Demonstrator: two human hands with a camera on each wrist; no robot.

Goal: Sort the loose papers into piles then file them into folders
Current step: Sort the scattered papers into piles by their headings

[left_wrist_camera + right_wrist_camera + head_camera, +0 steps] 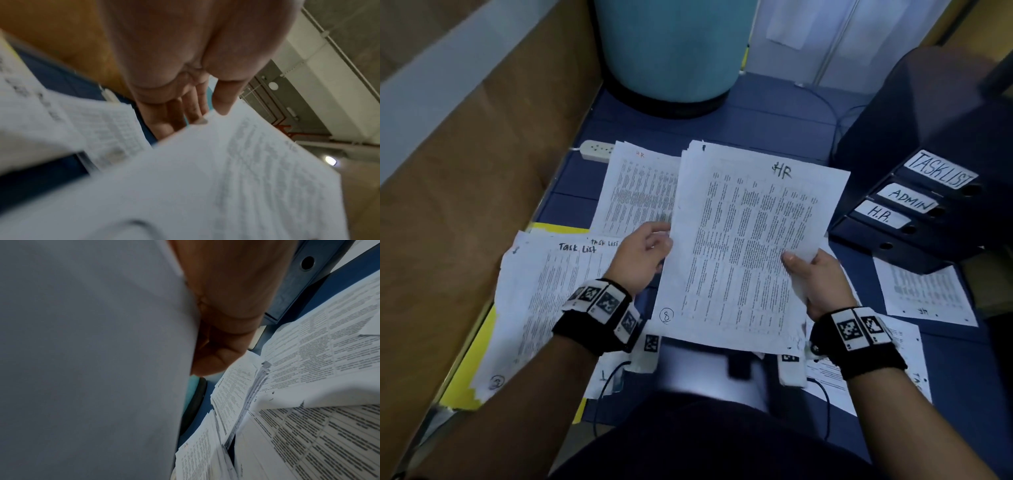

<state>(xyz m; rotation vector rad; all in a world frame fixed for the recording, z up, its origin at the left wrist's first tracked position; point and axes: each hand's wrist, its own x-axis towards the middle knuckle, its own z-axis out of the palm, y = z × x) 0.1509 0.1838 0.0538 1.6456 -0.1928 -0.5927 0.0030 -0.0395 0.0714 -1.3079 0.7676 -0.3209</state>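
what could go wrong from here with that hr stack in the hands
1. The white HR-marked paper stack is held only at its edges: the right hand pinches the lower right side and the left hand touches the left edge, so sheets might slide out.
2. If they fall, they could mix with the Task List pile lying just below.
3. Another HR-marked sheet lies apart beside the dark blue labelled binders and might be missed.
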